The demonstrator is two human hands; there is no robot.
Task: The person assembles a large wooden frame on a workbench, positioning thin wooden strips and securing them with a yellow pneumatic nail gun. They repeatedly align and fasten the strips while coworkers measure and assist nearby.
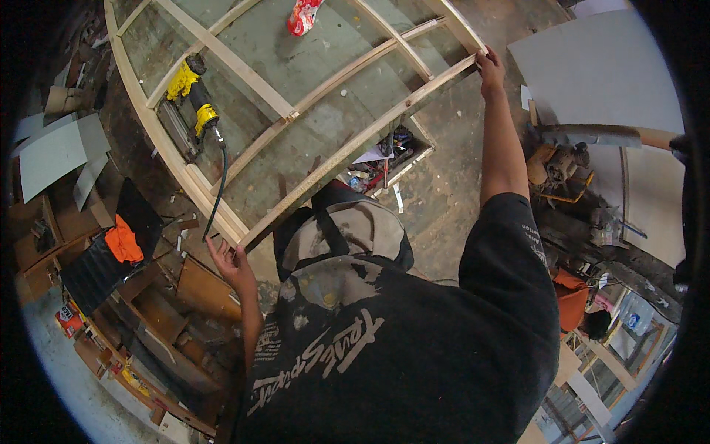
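A large frame of pale wooden strips (362, 142), with one curved outer side and several cross pieces, lies in front of me on a greenish tabletop (251, 48). At its near left corner, my left hand (235, 268) holds the frame's end, fingers along the outside and thumb against the corner. My right hand (491, 74) is closed around the far right corner of the near strip. Inside the frame, by the curved side, rests a yellow and black nail gun (198, 100). Its dark air hose (223, 166) runs over the frame toward my left hand.
A red and white packet (303, 18) lies within the frame. Below the near strip stands a box of tools and small parts (403, 148). White panels (599, 70) lean at the right. Wooden cabinet pieces (159, 311) and an orange cloth (123, 240) are at the left.
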